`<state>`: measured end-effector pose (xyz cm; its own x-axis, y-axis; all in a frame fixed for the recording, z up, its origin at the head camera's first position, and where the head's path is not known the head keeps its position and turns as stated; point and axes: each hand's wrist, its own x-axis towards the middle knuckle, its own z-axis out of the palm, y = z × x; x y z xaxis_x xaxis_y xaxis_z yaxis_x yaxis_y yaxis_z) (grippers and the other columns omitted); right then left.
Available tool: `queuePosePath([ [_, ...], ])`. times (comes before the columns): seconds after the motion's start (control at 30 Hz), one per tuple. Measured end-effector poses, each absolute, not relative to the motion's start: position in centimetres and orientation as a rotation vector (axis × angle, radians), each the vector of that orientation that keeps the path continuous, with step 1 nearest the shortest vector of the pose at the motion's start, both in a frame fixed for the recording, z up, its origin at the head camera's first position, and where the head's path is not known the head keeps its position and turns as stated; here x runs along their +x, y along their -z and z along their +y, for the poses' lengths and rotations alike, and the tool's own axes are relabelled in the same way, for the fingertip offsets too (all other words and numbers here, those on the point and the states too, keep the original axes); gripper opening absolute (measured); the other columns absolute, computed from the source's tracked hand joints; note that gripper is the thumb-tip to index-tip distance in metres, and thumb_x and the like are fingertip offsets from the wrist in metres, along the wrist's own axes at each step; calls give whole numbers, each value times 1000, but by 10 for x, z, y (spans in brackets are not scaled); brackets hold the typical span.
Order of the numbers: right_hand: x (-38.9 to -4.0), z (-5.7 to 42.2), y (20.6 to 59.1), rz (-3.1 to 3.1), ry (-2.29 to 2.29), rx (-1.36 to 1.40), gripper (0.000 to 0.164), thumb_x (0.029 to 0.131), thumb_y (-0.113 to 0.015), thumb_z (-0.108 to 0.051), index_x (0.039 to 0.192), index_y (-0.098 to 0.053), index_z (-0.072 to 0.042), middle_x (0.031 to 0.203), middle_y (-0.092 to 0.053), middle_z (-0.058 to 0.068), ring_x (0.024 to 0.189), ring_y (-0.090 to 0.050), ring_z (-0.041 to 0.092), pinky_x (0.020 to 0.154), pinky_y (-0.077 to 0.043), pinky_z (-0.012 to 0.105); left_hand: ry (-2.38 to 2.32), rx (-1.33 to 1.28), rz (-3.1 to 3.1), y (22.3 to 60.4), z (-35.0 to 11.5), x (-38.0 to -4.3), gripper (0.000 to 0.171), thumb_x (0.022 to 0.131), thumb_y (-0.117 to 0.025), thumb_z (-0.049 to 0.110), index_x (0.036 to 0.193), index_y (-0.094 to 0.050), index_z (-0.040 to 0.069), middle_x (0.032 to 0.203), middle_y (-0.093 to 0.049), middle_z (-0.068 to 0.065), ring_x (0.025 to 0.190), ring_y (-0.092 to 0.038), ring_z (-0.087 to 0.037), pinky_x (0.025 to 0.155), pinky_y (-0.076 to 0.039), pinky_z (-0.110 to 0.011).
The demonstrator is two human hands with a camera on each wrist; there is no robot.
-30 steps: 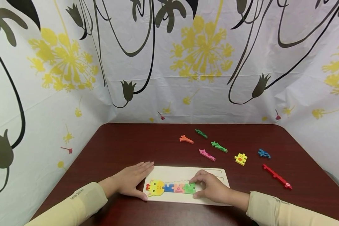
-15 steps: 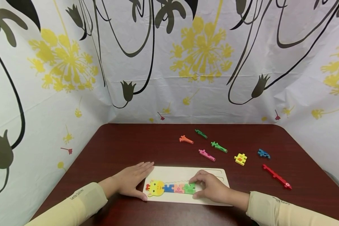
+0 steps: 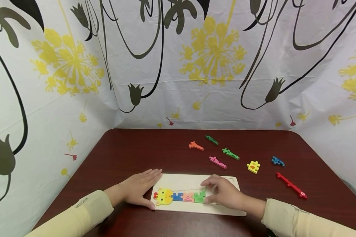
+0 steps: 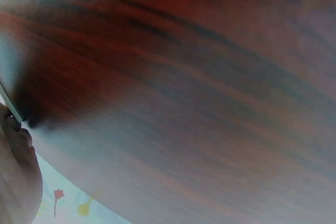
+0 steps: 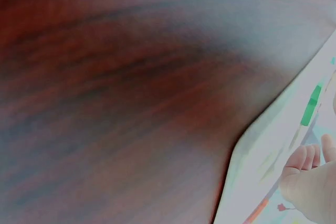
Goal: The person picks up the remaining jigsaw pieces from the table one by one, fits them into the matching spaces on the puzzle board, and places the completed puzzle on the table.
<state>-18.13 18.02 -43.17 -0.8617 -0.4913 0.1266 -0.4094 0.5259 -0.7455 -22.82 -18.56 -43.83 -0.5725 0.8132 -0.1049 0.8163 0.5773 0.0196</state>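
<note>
A pale wooden puzzle board (image 3: 181, 180) lies near the table's front edge. In its recess sit a yellow giraffe head (image 3: 164, 197), then blue (image 3: 177, 197), pink (image 3: 188, 197) and green (image 3: 199, 197) neck pieces in a row. My left hand (image 3: 138, 188) rests flat at the board's left end, fingers straight and thumb along the corner. My right hand (image 3: 223, 193) is over the board's right part, fingers loosely bent, thumb by the green piece's right edge. Nothing shows between its fingertips. In the right wrist view, the green piece (image 5: 312, 106) appears beyond the fingers.
Loose puzzle pieces lie behind and right of the board: orange (image 3: 196, 145), dark green (image 3: 212, 140), light green (image 3: 230, 153), magenta (image 3: 218, 162), yellow (image 3: 253, 167), blue (image 3: 277, 161) and a long red one (image 3: 291, 185). A patterned cloth (image 3: 178, 82) hangs around the dark table (image 3: 130, 148).
My right hand has let go of the green piece and risen slightly to the right, its fingertips drawing away. The left hand and loose pieces stay in place.
</note>
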Motion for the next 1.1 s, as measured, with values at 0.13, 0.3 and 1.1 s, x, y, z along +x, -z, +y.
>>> queuePosePath([
  [0.13, -182, 183, 427, 2658, 1278, -768, 41, 73, -87, -16, 108, -70, -8, 96, -59, 1, 89, -55, 21, 74, -50, 28, 57, 1399, 2699, 439, -186, -229, 111, 80, -36, 85, 155, -19, 6, 161, -17, -8, 146, -15, -22, 116, -19, -41],
  [0.3, -181, 187, 422, 2645, 1349, -743, 40, 74, -86, -14, 109, -69, -4, 101, -61, 5, 92, -55, 26, 75, -50, 30, 59, 1396, 2691, 439, -186, -230, 111, 80, -35, 85, 155, -18, 6, 161, -16, -8, 146, -14, -21, 116, -19, -41],
  [1.1, -178, 239, 395, 2794, 1460, -505, 39, 80, -81, -18, 114, -66, -6, 107, -61, 10, 95, -56, 31, 71, -50, 26, 46, 1400, 2683, 438, -186, -230, 111, 79, -35, 86, 155, -18, 6, 161, -15, -8, 147, -14, -21, 116, -19, -41],
])
